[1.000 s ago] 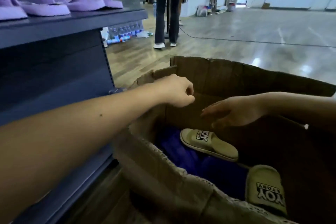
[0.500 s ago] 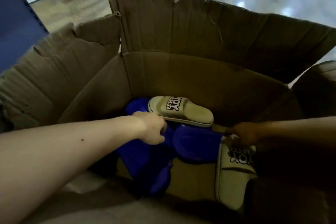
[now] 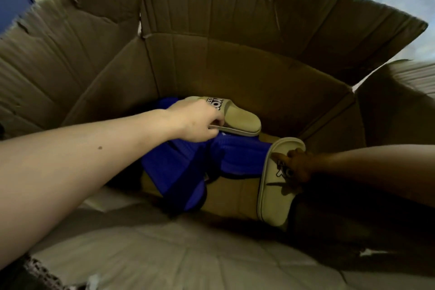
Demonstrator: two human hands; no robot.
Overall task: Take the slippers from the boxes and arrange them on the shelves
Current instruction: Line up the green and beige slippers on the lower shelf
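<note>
Reaching into the box for the two beige slippers.

Our left hand pinches the sole edge of the far beige slipper, which lies by the back wall, partly on the blue slippers. Our right hand, deep in shadow, curls its fingers over the strap of the near beige slipper on the box floor. We judge the left pinch thin: held by the rim alone, that slipper could twist free on the lift. Either one might drag the blue slippers along or catch a raised flap, and we cannot check the right hand's hold in the dark.
</note>
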